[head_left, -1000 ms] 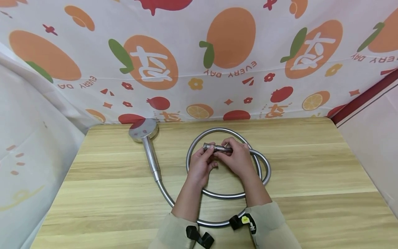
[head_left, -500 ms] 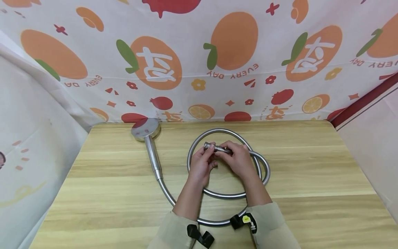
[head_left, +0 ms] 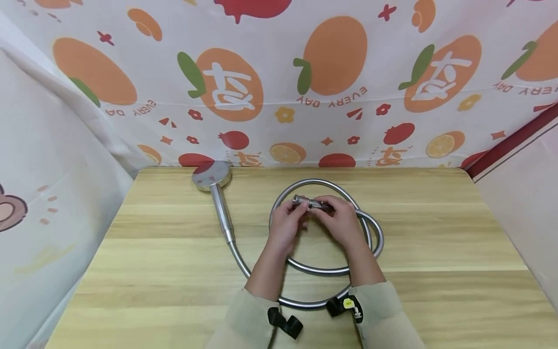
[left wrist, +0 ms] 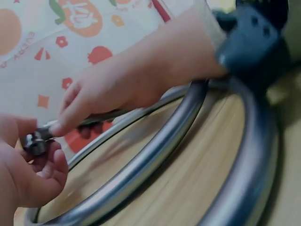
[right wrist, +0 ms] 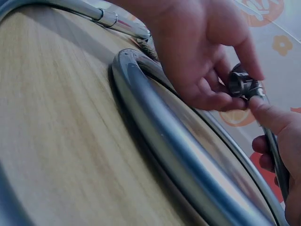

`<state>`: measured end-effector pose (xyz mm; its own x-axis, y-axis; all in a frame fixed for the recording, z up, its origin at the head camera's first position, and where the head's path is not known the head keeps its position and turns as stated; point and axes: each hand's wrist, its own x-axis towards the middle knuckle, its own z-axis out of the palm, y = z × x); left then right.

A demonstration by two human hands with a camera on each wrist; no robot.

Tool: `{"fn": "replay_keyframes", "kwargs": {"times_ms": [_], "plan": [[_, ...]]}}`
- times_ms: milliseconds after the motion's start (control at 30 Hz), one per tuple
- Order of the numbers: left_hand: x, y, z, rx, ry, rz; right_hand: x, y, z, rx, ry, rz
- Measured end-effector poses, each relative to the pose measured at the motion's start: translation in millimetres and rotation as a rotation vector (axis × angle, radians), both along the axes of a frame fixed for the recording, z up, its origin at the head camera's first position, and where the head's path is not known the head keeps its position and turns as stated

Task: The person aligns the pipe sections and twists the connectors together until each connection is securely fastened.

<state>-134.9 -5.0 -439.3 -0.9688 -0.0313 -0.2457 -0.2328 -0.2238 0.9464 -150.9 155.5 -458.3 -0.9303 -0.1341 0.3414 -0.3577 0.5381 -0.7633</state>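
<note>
Both hands meet at the end of a metal shower hose [head_left: 322, 182], held above its coils. My left hand [head_left: 284, 227] pinches the shiny metal end nut [head_left: 299, 199] between thumb and fingers. Just to its right, my right hand [head_left: 342, 220] grips the hose right behind that nut, thumb along the near side. In the right wrist view the hollow mouth of the nut [right wrist: 237, 84] shows beside the left fingers. The left wrist view shows the nut [left wrist: 36, 145] too, partly covered by fingers. At the hose's other end, a chrome shower head [head_left: 212, 175] lies on the table.
The hose lies in loops on the wooden table [head_left: 436, 232] under and around the forearms. A fruit-printed cloth [head_left: 279, 97] hangs along the table's back edge, and a white cloth [head_left: 52, 194] hangs at the left. Black camera mounts [head_left: 285, 323] sit on both sleeves.
The head view has shifted slightly. Both hands keep their hold, and the hose end has tilted a little, its nut end rising. Shower head and loops lie as before.
</note>
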Motion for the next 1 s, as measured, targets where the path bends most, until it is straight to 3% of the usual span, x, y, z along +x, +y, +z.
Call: {"fn": "replay_keyframes", "kwargs": {"times_ms": [233, 333, 500, 633, 700, 833, 1000], "plan": [[-6.5, -16.8, -6.9, -0.338, 0.064, -0.126, -0.7, 4, -9.8, 0.042, -0.037, -0.004], [-7.5, -19.6, -8.3, -0.435, 0.115, -0.175, 0.3, 4, -10.3, 0.024, -0.047, -0.026], [-9.4, -20.3, -14.7, -0.527, 0.198, -0.19, -3.1, 9, -3.4, -0.005, -0.055, -0.107], [-10.0, -21.3, -18.2, -0.554, 0.221, -0.192, -6.5, 28, 10.7, -0.047, -0.129, -0.159], [-10.4, -23.2, -19.5, -0.556, 0.227, -0.191, -7.7, 43, 13.6, -0.02, -0.172, -0.17], [-12.4, -30.0, -20.3, -0.506, 0.214, -0.182, -10.1, 70, 5.6, 0.027, -0.233, -0.202], [-13.1, -37.3, -17.7, -0.367, 0.176, -0.196, -12.6, 86, -5.2, -0.009, -0.292, -0.256]]}}
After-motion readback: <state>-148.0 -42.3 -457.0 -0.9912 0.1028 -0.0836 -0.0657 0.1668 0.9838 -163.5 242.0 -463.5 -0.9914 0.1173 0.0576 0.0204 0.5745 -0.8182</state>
